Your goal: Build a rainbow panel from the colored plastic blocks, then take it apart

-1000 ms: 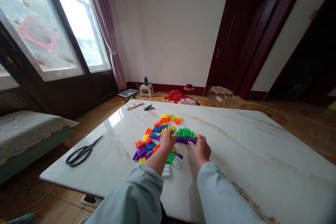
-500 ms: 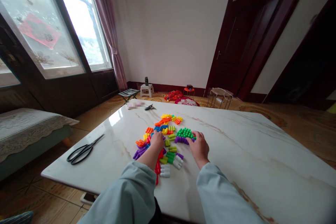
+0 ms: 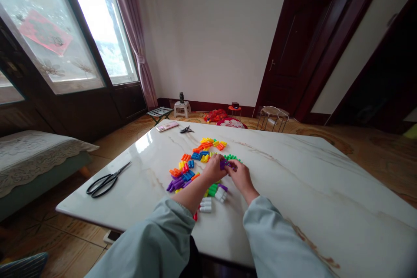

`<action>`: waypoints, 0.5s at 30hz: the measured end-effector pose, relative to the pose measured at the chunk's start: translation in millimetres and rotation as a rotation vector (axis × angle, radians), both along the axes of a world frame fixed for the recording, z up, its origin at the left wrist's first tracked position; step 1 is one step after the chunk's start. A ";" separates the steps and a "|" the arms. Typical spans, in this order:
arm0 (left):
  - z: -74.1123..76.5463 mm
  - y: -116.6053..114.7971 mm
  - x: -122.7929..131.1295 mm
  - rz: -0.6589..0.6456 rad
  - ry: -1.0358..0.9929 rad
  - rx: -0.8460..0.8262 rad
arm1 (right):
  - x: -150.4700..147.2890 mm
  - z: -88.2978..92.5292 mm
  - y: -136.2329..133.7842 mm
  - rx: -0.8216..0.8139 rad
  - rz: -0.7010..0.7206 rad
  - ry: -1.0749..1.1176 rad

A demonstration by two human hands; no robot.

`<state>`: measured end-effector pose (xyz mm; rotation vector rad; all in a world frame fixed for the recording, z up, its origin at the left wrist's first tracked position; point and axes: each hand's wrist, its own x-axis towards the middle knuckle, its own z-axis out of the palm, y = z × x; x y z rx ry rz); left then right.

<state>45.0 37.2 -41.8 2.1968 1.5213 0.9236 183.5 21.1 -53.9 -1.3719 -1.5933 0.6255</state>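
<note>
My left hand [image 3: 215, 168] has come in from the left, its fingertips closed at a purple plastic building block [image 3: 224, 163]. Close against it, my right hand [image 3: 241, 177] pinches the near purple edge of a joined block assembly. The assembly's green knobbed part [image 3: 232, 157] shows just behind the fingers, and the hands hide most of its purple row. To the left and below my wrists lie loose blocks: purple ones [image 3: 174, 183], orange ones [image 3: 176, 172], blue ones [image 3: 199, 155] and white ones [image 3: 206, 205]. My left forearm covers part of this pile.
On the marble-patterned table [image 3: 309, 191], black-handled scissors [image 3: 107, 181] rest at the left. Small pliers or clippers [image 3: 186, 129] and a pink phone [image 3: 167, 126] lie near the far edge. Beyond stand a white stool [image 3: 182, 108] and a round metal-legged stool [image 3: 273, 114].
My left hand has moved right, from the loose pile to the block assembly, and a purple block now shows at its fingers. My right hand has shifted slightly left, to the assembly's near side.
</note>
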 end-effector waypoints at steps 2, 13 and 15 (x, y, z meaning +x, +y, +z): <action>2.5 -2.0 5.9 -0.045 0.001 0.010 | 4.3 3.0 -1.6 0.003 0.006 0.039; 16.6 -15.0 -13.7 -0.340 -0.054 -0.566 | 47.7 -1.8 0.0 0.118 -0.342 -0.054; 13.7 -20.0 -16.2 -0.520 -0.062 -0.864 | 55.1 -6.8 0.8 0.090 -0.320 -0.094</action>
